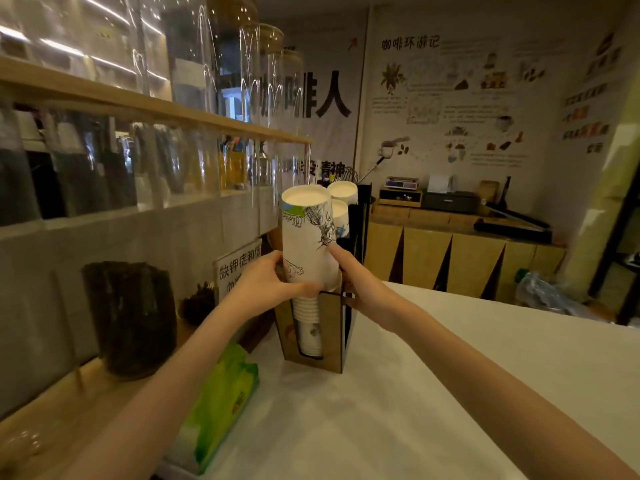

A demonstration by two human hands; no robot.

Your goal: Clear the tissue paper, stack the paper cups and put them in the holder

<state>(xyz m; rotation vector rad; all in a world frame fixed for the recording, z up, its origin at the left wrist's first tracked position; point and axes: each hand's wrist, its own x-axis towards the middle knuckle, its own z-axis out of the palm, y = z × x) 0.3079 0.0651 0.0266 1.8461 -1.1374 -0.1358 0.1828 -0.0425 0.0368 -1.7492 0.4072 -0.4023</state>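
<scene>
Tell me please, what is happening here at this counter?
A person is loading a stack of paper cups into the front slot of a wooden cup holder on the white counter. Both hands hold the stack, the left hand and the right hand, and its lower part is already inside the holder. More cups stand in the slots behind. A green tissue pack lies at the counter's left edge.

Both forearms are bare to each hand, left hand [268, 284] and right hand [353, 275].
</scene>
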